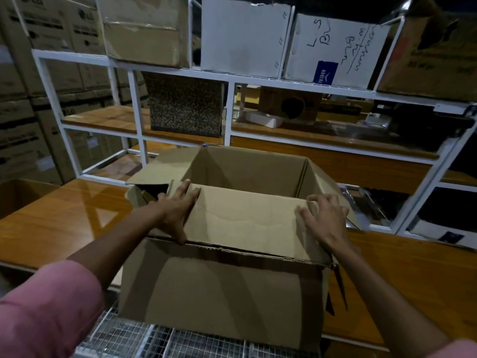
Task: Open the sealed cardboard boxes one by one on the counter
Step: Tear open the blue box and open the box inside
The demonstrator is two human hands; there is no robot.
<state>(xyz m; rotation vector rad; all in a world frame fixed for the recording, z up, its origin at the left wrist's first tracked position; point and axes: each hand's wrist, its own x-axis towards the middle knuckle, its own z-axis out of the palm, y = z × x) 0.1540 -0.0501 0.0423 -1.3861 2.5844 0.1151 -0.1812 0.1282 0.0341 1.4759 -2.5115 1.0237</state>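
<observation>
Big brown corrugated cardboard box sits on the glossy orange-brown wooden desk, near edge hanging over the desk front, above a silver wire mesh rack. Top is open: far flap stands up, left side flap is folded outward, near flap is tilted up toward me.

My left hand lies flat on the near flap's left end, fingers straight and spread, thumb down at the fold line. My right hand is on the flap's right end, fingers curled over its edge and gripping it. Pink sleeve on my left arm.

Behind the desk: white metal shelf frame with orange boards. Upper level carries a white cardboard box with handwriting and a blue label, another plain white box, brown boxes either side. Speckled dark box one level down. Stacked brown cartons along the left wall.
</observation>
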